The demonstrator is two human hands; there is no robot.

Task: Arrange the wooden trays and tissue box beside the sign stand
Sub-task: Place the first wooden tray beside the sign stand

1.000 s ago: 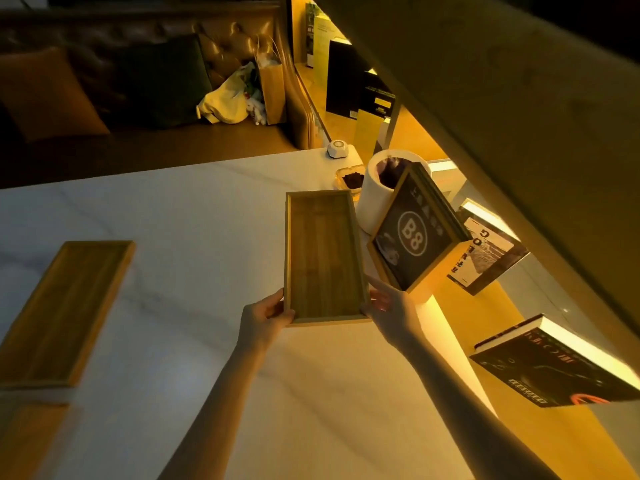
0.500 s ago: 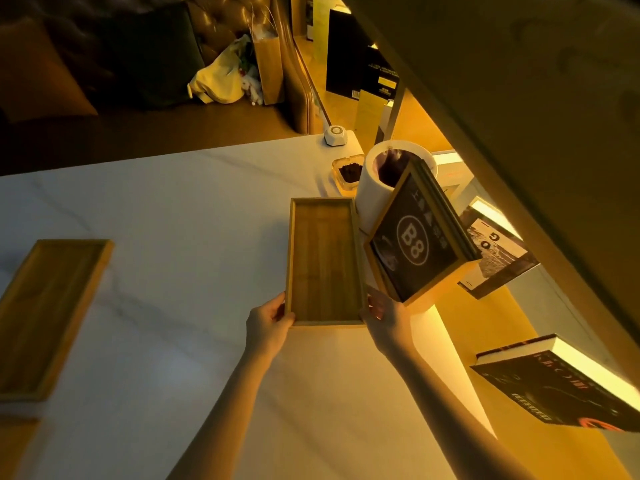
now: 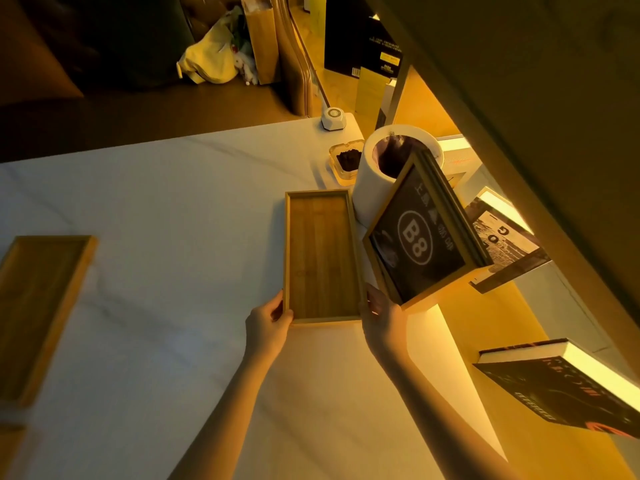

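A long wooden tray (image 3: 320,254) lies flat on the white marble table (image 3: 166,209), its right side close to the wooden sign stand (image 3: 420,237) marked B8. My left hand (image 3: 268,323) grips the tray's near left corner. My right hand (image 3: 381,318) grips its near right corner, just below the stand. A second wooden tray (image 3: 38,306) lies at the table's left edge. A further wooden piece (image 3: 8,445) shows at the bottom left corner, cut off by the frame.
A white cylindrical bin (image 3: 384,174) with a dark liner stands behind the sign stand, an ashtray (image 3: 346,161) and a small white device (image 3: 333,118) beyond it. Books (image 3: 568,386) sit on lit shelves at right. A dark sofa (image 3: 104,46) lies beyond the table.
Both hands have kept their hold and slid the tray a little farther along the table, closer beside the sign stand. The camera has tilted slightly.
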